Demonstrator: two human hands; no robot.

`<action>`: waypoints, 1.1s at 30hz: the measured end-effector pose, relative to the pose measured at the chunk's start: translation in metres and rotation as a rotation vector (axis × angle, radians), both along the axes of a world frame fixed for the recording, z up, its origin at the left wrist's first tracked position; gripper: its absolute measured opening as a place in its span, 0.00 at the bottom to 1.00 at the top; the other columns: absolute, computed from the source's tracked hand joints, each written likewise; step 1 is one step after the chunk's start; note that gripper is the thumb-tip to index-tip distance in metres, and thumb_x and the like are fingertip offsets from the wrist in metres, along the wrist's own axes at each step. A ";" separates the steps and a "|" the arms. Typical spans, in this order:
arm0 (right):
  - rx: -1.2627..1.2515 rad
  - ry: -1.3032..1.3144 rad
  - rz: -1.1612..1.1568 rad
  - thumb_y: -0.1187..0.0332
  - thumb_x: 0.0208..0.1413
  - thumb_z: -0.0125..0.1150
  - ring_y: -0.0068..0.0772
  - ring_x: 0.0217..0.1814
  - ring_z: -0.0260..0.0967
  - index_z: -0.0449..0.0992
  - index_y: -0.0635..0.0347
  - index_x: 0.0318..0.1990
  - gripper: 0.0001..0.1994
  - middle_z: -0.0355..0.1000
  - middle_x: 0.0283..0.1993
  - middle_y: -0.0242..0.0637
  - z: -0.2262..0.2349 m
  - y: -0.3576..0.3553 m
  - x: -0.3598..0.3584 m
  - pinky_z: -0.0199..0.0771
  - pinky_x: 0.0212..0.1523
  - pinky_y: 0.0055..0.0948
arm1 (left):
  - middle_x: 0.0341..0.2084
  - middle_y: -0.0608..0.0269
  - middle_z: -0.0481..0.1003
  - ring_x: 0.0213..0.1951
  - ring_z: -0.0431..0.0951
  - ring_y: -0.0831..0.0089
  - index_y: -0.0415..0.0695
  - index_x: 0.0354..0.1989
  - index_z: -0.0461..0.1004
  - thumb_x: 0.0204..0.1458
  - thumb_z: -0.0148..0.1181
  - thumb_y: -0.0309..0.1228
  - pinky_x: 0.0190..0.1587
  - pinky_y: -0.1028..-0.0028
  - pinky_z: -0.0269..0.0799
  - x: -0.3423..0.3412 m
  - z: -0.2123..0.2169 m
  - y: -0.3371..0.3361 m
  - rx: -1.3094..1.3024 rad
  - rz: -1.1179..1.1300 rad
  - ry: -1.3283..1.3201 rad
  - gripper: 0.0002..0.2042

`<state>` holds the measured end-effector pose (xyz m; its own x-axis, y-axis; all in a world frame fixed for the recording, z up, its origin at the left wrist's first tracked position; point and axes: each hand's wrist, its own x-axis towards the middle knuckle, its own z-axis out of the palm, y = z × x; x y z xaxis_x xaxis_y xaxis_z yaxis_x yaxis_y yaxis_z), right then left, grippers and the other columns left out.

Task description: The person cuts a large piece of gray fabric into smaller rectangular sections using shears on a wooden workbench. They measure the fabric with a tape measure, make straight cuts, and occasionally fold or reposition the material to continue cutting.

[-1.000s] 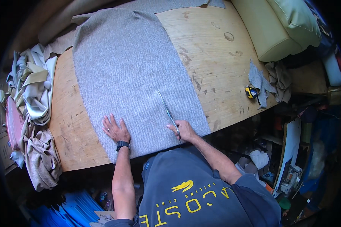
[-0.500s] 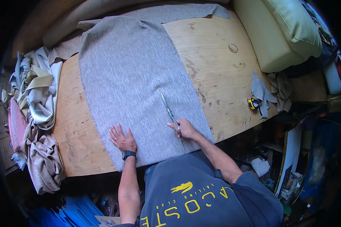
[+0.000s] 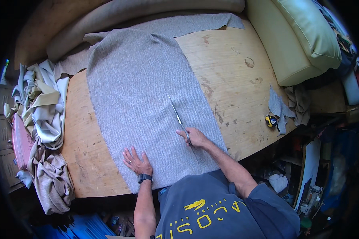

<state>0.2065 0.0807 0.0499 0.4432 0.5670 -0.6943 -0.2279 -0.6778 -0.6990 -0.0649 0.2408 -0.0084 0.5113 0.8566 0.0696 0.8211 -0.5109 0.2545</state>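
Note:
A long piece of grey woven fabric (image 3: 135, 79) lies across the wooden table (image 3: 83, 151) and reaches to its front edge. My right hand (image 3: 193, 138) is closed round the handles of a pair of scissors (image 3: 178, 116), whose blades point away from me over the fabric. A thin cut line runs through the cloth from behind that hand toward my body. Flat on the fabric's near left part rests my left hand (image 3: 138, 161), fingers spread, with nothing in it.
Crumpled cloth scraps (image 3: 44, 107) pile up at the table's left side. A tape measure (image 3: 271, 121) lies beside a small grey offcut (image 3: 279, 105) on the right. A pale yellow upholstered piece (image 3: 295, 44) stands at the back right, and a large fabric roll (image 3: 147, 12) lies along the back.
The whole view has shifted, so the table sits slightly lower in it. The scissors have advanced a little along the fabric, and the cut line behind them shows longer. My left hand stays flat.

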 end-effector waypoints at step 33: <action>0.087 0.062 -0.046 0.38 0.59 0.65 0.26 0.18 0.70 0.75 0.61 0.22 0.31 0.71 0.18 0.34 -0.012 0.121 0.101 0.72 0.24 0.33 | 0.76 0.47 0.51 0.77 0.46 0.49 0.43 0.71 0.62 0.60 0.56 0.40 0.76 0.43 0.32 0.002 0.008 0.000 -0.029 0.002 -0.005 0.31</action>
<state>0.3077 0.2013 0.0382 0.4281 0.6065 -0.6700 -0.3019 -0.6028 -0.7386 -0.0632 0.2406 0.0000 0.5093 0.8593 0.0469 0.8210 -0.5014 0.2730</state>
